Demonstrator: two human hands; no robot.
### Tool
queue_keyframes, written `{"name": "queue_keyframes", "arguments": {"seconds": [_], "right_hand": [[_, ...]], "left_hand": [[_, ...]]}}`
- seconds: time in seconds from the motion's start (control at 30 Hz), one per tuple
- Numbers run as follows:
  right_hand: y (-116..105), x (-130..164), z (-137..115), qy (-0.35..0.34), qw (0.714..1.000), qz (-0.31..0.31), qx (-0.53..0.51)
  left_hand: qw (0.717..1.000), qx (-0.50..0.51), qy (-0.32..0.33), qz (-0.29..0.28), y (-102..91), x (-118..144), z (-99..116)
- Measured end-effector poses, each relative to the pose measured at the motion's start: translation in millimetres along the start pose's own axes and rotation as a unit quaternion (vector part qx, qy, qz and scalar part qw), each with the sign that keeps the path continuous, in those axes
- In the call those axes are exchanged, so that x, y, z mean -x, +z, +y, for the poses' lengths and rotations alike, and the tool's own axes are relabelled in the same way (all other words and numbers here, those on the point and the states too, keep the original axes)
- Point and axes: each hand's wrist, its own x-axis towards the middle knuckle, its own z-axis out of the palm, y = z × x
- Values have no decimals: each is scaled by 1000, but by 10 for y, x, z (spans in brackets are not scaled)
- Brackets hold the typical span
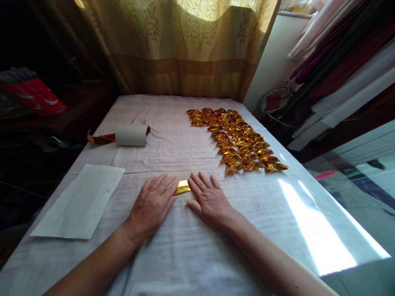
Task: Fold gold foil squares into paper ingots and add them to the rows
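A narrow folded strip of gold foil paper (182,187) lies on the table between my hands. My left hand (153,201) rests flat over its left end, palm down with fingers stretched out. Over the right end lies my right hand (210,197), also flat, its fingers slightly spread and the thumb apart. Both ends of the strip are hidden under the fingers. Beyond my right hand, several folded gold foil ingots (237,139) stand in close rows on the cloth.
The table wears a pale cloth (173,156). At the left are a grey-white roll (131,135) with gold foil at its ends and a white paper sheet (82,201). A gold curtain (191,49) hangs behind, clothes (345,86) at the right. A red container (37,96) stands far left.
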Motion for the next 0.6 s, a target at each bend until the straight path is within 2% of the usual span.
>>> {"name": "queue_keyframes", "arguments": {"seconds": [0.1,0.2,0.4,0.6], "right_hand": [[-9,1,2,2,1000,-10,-5],[-17,3,-1,10,1000,-11,-11],[-31,-1,-24,22,1000,-14,-17],[-25,5,-39,22,1000,1,-11]], "left_hand": [[997,14,24,-70,164,-67,167],[995,8,15,-103,261,-14,170],[994,-24,36,-104,156,238,-65],[995,-36,41,-89,78,266,-90]]}}
